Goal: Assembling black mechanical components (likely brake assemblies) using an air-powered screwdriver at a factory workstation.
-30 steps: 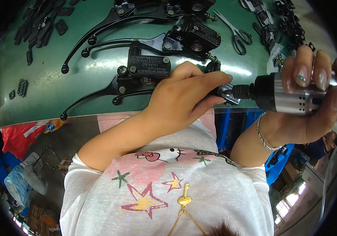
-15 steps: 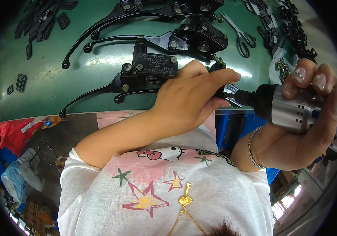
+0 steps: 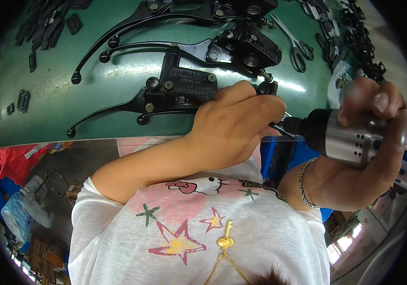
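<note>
Power driver [image 3: 347, 140], silver-bodied, black-nosed; black lever assembly [image 3: 189, 83]

"That silver cylindrical metal power driver [image 3: 346, 137] has a black nose [image 3: 315, 130], right?"

"Yes, and dark dots [image 3: 358, 142] pattern its barrel. The black rectangular-topped metal lever assembly [image 3: 189, 78] carries dull-gold screws [image 3: 168, 85]."

"And the flat tabletop [image 3: 103, 90] is green."

"The white fabric shirt [image 3: 251, 232] shows pink patches [image 3: 184, 206], green stars [image 3: 148, 215] and maroon-outlined yellow ones."
</note>
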Available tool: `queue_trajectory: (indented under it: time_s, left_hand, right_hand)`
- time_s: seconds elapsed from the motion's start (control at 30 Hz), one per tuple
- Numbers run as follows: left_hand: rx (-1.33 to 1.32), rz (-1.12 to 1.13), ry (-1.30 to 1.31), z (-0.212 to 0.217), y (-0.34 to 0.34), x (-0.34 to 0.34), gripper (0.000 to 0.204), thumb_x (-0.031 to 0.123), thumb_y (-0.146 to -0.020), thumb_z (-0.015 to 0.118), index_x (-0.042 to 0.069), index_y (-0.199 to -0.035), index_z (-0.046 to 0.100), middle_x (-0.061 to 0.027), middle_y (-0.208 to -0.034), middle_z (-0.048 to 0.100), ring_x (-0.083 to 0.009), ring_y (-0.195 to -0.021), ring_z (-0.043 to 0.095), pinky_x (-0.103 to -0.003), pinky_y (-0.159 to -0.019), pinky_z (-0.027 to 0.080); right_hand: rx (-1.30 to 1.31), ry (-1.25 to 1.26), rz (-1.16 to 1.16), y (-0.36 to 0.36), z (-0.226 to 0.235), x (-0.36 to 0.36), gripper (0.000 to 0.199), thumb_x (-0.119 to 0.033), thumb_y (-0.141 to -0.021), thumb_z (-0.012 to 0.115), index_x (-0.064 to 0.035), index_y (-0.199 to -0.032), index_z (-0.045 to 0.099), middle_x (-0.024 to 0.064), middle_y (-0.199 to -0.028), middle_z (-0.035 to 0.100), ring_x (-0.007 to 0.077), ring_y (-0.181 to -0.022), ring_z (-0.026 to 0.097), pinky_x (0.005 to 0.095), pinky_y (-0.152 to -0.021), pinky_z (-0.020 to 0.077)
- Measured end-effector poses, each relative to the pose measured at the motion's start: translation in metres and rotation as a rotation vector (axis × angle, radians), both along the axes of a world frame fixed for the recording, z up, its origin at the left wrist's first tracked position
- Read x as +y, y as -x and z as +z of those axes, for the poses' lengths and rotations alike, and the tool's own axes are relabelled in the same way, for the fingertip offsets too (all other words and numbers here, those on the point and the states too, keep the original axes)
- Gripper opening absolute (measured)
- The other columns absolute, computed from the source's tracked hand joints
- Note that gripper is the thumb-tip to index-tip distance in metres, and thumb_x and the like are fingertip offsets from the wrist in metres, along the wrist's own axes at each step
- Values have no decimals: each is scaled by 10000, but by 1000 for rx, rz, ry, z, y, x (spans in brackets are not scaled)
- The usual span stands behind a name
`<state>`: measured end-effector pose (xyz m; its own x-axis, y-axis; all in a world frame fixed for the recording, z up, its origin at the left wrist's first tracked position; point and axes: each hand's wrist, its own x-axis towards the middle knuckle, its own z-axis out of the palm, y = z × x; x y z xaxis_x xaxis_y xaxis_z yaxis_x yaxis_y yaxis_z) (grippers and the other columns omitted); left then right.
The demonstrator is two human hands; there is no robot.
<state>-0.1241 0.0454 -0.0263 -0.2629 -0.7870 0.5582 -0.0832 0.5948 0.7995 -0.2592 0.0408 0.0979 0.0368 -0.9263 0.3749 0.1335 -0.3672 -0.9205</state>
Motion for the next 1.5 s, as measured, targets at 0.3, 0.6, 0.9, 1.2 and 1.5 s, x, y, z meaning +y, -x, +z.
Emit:
queue_trajectory:
  time_s: [0.3, 0.6, 0.9, 1.2, 1.5]
  left_hand:
    - [-22, -28, 118, 5, -6, 1, 389, 38, -694, 789, 58, -1046, 626, -63, -1072, 717, -227, -812, 615, -337, -659, 485]
    - [-357, 305, 208, 52, -110, -21, 228, 59, -717, 767, 44, -939, 715, -73, -1059, 734, -258, -948, 663, -359, -844, 520]
    - [-129, 92, -107, 21, -113, -17, 251, 58, -706, 804, 57, -948, 736, -76, -1028, 740, -267, -973, 663, -358, -856, 514]
    - [-91, 35, -117, 25, -100, -8, 240, -5, -680, 796, 6, -911, 732, -125, -1089, 734, -290, -990, 672, -379, -900, 499]
    - [-72, 29, -63, 19, -100, -10, 204, 60, -684, 802, 65, -878, 737, -60, -1040, 741, -254, -922, 672, -347, -808, 523]
  right_hand:
    - [2, -9, -88, 6, 6, 2, 208, -177, -982, 521, -25, -1123, 506, 106, -959, 504, 243, -893, 510, 297, -693, 441]
    - [-4, -73, -140, 87, 19, -7, 220, -65, -939, 558, 0, -1126, 463, 121, -977, 467, 247, -926, 448, 309, -735, 413]
    - [-146, 107, -115, 82, 18, -16, 197, -149, -969, 528, -5, -1088, 465, 112, -960, 489, 241, -898, 465, 322, -739, 412]
    - [-290, 143, 386, 0, 4, -38, 137, -214, -940, 574, -86, -934, 529, 74, -960, 522, 220, -902, 492, 280, -663, 414]
    - [-110, 128, 308, -3, -2, -45, 195, -254, -951, 543, -65, -927, 505, 59, -962, 532, 212, -900, 520, 270, -650, 418]
